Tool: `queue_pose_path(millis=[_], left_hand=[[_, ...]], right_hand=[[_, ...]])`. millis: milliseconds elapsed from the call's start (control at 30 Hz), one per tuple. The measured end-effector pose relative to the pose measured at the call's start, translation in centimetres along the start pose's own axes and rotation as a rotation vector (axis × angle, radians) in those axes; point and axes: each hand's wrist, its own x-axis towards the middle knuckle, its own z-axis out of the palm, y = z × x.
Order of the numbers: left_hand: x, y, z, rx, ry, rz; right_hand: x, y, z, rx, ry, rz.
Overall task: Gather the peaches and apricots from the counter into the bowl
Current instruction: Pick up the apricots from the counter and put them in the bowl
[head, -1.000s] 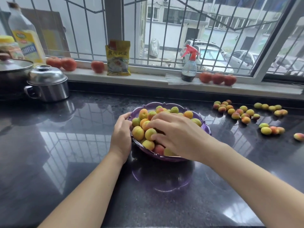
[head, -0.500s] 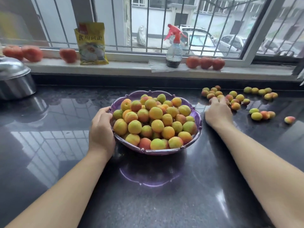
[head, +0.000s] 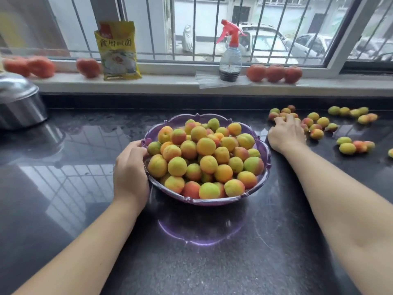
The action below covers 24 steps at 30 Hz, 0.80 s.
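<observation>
A purple scalloped bowl [head: 264,150] stands mid-counter, heaped with yellow, green and orange apricots and peaches [head: 205,158]. My left hand [head: 130,169] grips the bowl's left rim. My right hand [head: 286,135] lies palm down on the counter to the right of the bowl, its fingers reaching onto a cluster of loose fruit [head: 316,124]; what is under the fingers is hidden. More loose fruit lies further right, in a far group [head: 353,113] and a near group [head: 354,145].
On the windowsill stand a yellow packet [head: 118,50], a spray bottle [head: 230,54] and red tomatoes [head: 275,73], with more tomatoes at left [head: 32,67]. A steel pot [head: 19,101] sits at the far left of the dark glossy counter [head: 202,252].
My right hand left the bowl and moved right to the loose fruit on the counter. The left hand has stayed on the bowl's rim. The view has shifted right and closer.
</observation>
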Motion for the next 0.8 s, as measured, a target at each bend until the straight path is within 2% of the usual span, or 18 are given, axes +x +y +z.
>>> queue_pose_path(millis=[267, 433, 533, 700, 800], left_hand=[[0.0, 0.1, 0.0, -0.02, 0.0, -0.011], [0.0, 0.0, -0.1, -0.024, -0.016, -0.018], [0.0, 0.0, -0.1, -0.007, -0.013, -0.002], [-0.1, 0.1, -0.1, 0.029, -0.002, 0.014], [-0.2, 0.2, -0.1, 0.047, -0.007, 0.012]], right_hand=[[-0.4, 0.0, -0.2, 0.086, 0.053, 0.063], [-0.3, 0.0, -0.2, 0.117, 0.09, 0.036], [-0.1, 0.2, 0.0, 0.16, 0.138, 0.018], [-0.4, 0.7, -0.2, 0.275, 0.236, 0.101], [-1.5, 0.9, -0.7, 0.361, 0.27, 0.053]])
